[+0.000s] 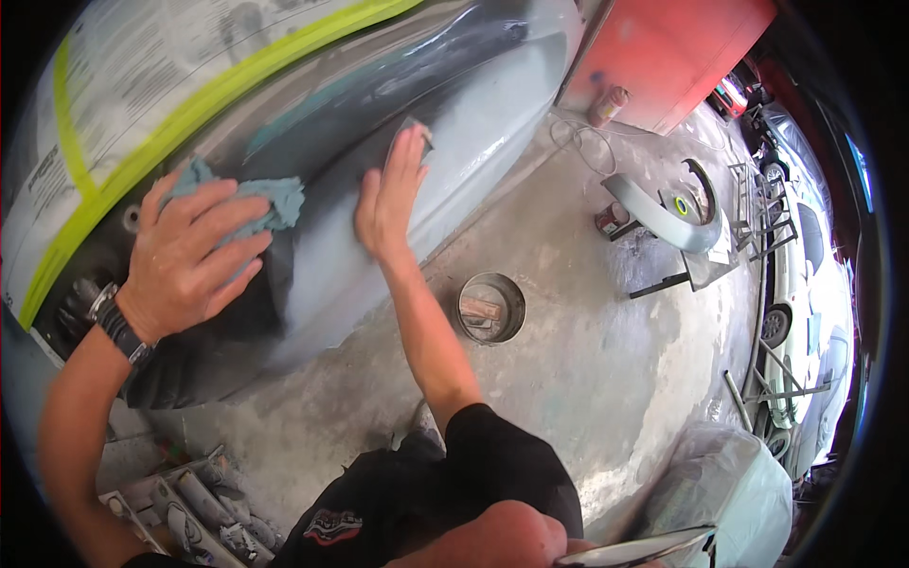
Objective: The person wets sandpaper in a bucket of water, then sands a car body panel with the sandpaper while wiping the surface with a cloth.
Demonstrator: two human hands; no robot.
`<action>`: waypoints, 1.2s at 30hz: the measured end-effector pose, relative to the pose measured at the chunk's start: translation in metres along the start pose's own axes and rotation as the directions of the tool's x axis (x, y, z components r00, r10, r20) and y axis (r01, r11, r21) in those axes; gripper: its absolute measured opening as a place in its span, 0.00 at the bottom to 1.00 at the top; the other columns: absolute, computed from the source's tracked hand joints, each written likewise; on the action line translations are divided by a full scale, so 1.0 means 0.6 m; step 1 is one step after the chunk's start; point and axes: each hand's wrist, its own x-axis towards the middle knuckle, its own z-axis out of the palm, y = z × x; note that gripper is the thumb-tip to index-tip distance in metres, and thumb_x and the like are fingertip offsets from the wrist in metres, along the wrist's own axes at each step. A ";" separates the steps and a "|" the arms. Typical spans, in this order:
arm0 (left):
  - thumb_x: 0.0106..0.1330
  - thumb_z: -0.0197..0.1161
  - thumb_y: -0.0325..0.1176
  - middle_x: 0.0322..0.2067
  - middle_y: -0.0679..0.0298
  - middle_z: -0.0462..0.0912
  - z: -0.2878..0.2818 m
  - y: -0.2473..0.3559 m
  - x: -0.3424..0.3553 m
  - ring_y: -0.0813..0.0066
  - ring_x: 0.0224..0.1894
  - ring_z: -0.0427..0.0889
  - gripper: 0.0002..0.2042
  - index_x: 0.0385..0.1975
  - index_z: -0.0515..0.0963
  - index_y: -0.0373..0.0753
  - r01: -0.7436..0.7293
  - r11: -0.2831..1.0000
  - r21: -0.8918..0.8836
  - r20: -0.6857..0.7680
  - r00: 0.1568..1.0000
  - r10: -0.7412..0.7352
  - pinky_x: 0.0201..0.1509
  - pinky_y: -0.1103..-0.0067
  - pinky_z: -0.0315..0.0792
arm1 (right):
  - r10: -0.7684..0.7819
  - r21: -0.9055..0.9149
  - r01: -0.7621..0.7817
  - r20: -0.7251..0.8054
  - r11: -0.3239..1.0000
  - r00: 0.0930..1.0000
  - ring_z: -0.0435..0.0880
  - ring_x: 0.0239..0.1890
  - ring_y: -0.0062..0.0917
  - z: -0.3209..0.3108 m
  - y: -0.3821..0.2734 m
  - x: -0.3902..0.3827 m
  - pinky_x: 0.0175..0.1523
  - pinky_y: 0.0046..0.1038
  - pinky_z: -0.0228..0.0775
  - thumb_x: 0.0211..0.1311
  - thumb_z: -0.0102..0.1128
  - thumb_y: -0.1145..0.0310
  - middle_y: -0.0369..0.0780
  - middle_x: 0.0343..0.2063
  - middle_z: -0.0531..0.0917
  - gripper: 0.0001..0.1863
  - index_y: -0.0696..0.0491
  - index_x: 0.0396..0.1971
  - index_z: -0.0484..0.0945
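My left hand (194,251), with a dark watch on its wrist, grips a crumpled blue-green cloth (275,197) over the dark lower part of a car's body panel (464,123). The panel is patchy grey, with blue-green and darker sanded areas. Farther along it, my right hand (393,194) lies with its fingers together over a small thin greyish sheet that looks like sandpaper (426,142). Only the sheet's edges show past the fingertips. Above both hands, printed masking paper (189,71) is held along the car by yellow-green tape (227,71).
On the concrete floor stands a round bucket (492,308) with water and a block inside. To the right, a curved grey car part (653,213) rests on a stand. A red panel (663,57), a bottle (609,106), a hose and a covered object (720,492) are around.
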 end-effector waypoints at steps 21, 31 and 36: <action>0.52 0.75 0.34 0.56 0.70 0.81 -0.003 0.008 0.021 0.61 0.63 0.73 0.14 0.40 0.87 0.52 -0.008 0.990 0.142 0.054 0.999 0.001 0.68 0.52 0.59 | -0.040 0.058 0.046 -0.097 0.997 0.995 0.58 0.77 0.47 -0.049 0.055 0.164 0.75 0.61 0.46 0.79 0.44 0.65 0.50 0.75 0.62 0.25 0.57 0.71 0.65; 0.51 0.75 0.35 0.55 0.72 0.81 -0.004 0.010 0.024 0.63 0.62 0.73 0.13 0.39 0.87 0.53 -0.012 0.989 0.149 0.041 0.999 0.006 0.67 0.53 0.61 | 0.008 0.141 0.001 -0.065 0.990 0.998 0.54 0.78 0.48 -0.048 0.070 0.181 0.74 0.64 0.45 0.80 0.44 0.64 0.51 0.75 0.60 0.26 0.56 0.72 0.63; 0.52 0.75 0.35 0.55 0.72 0.82 -0.004 0.013 0.031 0.63 0.61 0.74 0.12 0.38 0.88 0.53 -0.025 0.991 0.133 0.024 0.999 0.022 0.66 0.54 0.62 | 0.088 0.213 -0.060 -0.121 0.975 0.989 0.51 0.79 0.47 -0.105 0.135 0.308 0.76 0.60 0.42 0.79 0.45 0.64 0.50 0.77 0.54 0.29 0.56 0.75 0.58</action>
